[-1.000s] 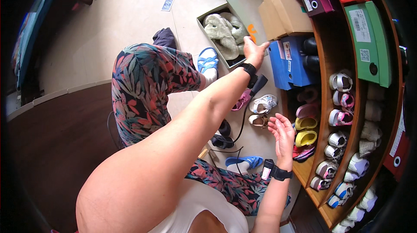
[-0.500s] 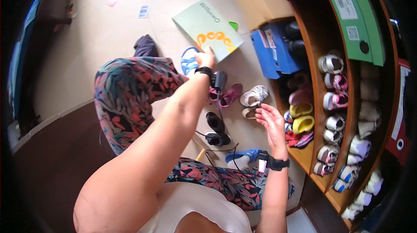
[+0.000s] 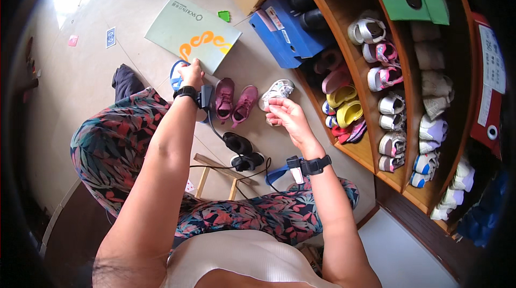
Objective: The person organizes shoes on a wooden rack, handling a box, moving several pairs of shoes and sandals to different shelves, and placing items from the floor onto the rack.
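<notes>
Two hands out over small shoes on the floor

The right hand, nearest, is raised with its fingers curled loosely, holding nothing, just beside a white sneaker. The left arm reaches farther out, its left hand gripping the near edge of a pale green box lid lying on the floor. A maroon pair of shoes sits between them.
</notes>
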